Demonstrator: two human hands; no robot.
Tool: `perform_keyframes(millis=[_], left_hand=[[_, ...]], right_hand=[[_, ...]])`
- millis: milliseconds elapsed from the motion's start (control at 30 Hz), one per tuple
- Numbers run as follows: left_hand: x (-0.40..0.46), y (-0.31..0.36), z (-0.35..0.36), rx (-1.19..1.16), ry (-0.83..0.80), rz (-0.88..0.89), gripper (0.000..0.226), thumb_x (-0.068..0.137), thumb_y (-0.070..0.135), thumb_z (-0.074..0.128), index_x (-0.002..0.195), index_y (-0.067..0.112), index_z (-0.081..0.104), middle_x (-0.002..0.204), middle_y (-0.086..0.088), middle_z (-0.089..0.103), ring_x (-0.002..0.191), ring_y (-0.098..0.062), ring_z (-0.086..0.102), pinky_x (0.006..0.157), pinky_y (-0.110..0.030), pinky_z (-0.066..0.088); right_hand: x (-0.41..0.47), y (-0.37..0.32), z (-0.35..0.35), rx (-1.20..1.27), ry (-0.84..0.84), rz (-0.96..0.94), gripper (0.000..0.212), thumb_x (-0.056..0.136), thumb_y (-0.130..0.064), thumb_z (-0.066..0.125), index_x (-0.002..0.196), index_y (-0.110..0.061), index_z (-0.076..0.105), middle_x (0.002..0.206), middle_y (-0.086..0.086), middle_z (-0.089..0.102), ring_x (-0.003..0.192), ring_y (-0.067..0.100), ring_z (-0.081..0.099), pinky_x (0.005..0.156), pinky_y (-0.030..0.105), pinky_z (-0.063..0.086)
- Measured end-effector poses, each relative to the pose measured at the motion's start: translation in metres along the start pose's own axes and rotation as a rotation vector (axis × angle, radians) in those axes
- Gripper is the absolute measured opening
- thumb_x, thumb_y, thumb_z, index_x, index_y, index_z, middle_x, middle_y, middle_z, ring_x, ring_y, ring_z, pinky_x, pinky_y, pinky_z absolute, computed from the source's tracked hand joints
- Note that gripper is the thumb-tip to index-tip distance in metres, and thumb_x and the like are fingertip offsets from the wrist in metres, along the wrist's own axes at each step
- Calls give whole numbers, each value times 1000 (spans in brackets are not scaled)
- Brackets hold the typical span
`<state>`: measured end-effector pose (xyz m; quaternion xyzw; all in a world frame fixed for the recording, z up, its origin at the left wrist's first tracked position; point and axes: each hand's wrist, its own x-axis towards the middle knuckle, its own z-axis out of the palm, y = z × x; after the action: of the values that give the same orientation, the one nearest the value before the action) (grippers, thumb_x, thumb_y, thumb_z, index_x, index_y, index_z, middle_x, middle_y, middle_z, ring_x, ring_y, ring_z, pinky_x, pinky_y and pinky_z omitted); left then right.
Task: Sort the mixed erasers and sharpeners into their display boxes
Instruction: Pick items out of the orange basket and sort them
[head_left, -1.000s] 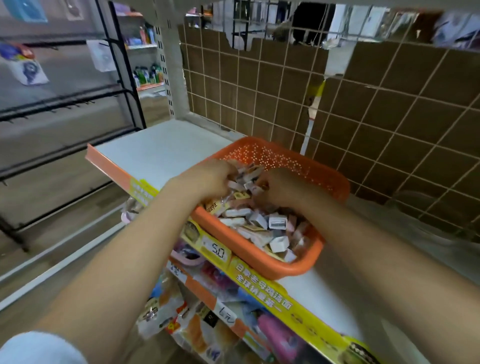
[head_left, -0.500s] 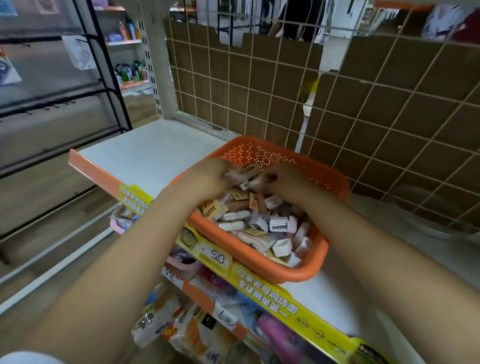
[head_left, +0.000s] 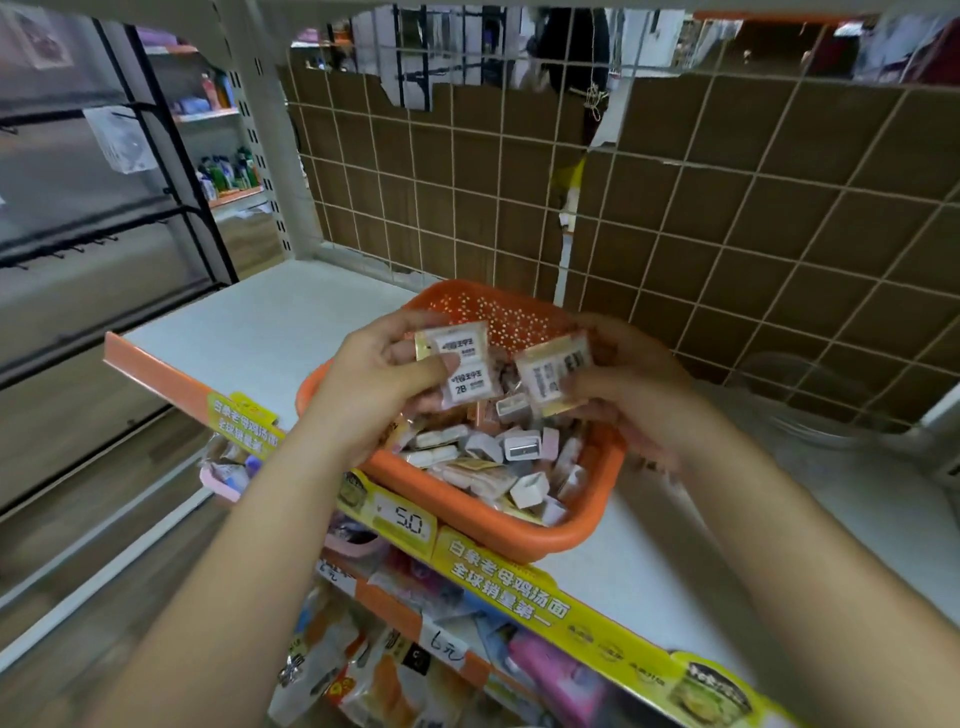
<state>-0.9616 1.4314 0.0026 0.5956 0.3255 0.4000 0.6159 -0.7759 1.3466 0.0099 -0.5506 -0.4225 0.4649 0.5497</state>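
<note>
Head view. An orange basket (head_left: 524, 530) stood on the white shelf (head_left: 249, 322), at its front edge, holding a loose heap of wrapped erasers (head_left: 452, 470) and small white sharpeners (head_left: 522, 448). Above the heap, the left hand (head_left: 379, 379) pinched a stack of eraser packets (head_left: 462, 366) between thumb and fingers, long axis roughly upright, printed labels facing the camera. Just beside it, the right hand (head_left: 628, 389) pinched another packet (head_left: 556, 371), tilted with its top leaning right and its barcode side showing. The two bundles were close but apart. Behind the basket rose a wire grid (head_left: 727, 218) backed with brown cardboard. A yellow price strip (head_left: 410, 522) ran along the shelf edge below the basket, and packaged goods (head_left: 363, 670) filled the lower shelf, partly hidden by the forearms.
</note>
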Motion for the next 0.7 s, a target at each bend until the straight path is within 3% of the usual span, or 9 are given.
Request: perform_keyframes(millis=[133, 300, 433, 567, 700], left_hand=[[-11, 3, 22, 5, -64, 15, 26, 81, -9, 58, 97, 11, 59, 73, -1, 72, 65, -11, 68, 49, -17, 50], [-20, 1, 57, 60, -109, -4, 12, 82, 0, 60, 85, 11, 64, 69, -1, 72, 61, -11, 67, 55, -19, 54], [-30, 1, 89, 17, -193, -35, 10, 83, -1, 58, 87, 5, 64, 68, -2, 71, 57, -11, 67, 47, -18, 51], [-43, 1, 127, -10, -234, 7, 10, 81, -4, 57, 89, -3, 64, 54, -4, 63, 36, 1, 51, 36, -8, 37], [-48, -8, 164, -33, -260, 16, 20, 69, 4, 64, 88, 10, 66, 72, 1, 72, 68, -10, 67, 62, -21, 55]], right_hand=[[-27, -6, -15, 81, 60, -1, 31, 75, 15, 57, 94, -10, 63, 95, 9, 69, 88, 20, 68, 76, 28, 57], [-57, -3, -37, -3, 269, -62, 26, 73, 10, 64, 86, -13, 62, 88, 5, 71, 87, 23, 68, 80, 33, 56], [-82, 4, -60, -4, 338, -63, 24, 74, 5, 66, 94, -8, 62, 91, 7, 72, 84, 24, 69, 82, 40, 54], [-109, 8, -85, 49, 378, -98, 29, 70, 7, 66, 92, -11, 64, 90, 7, 72, 84, 24, 69, 82, 40, 54], [-143, 12, -115, 126, 419, -120, 58, 54, -6, 69, 109, -23, 58, 92, 8, 72, 87, 23, 69, 77, 36, 55]])
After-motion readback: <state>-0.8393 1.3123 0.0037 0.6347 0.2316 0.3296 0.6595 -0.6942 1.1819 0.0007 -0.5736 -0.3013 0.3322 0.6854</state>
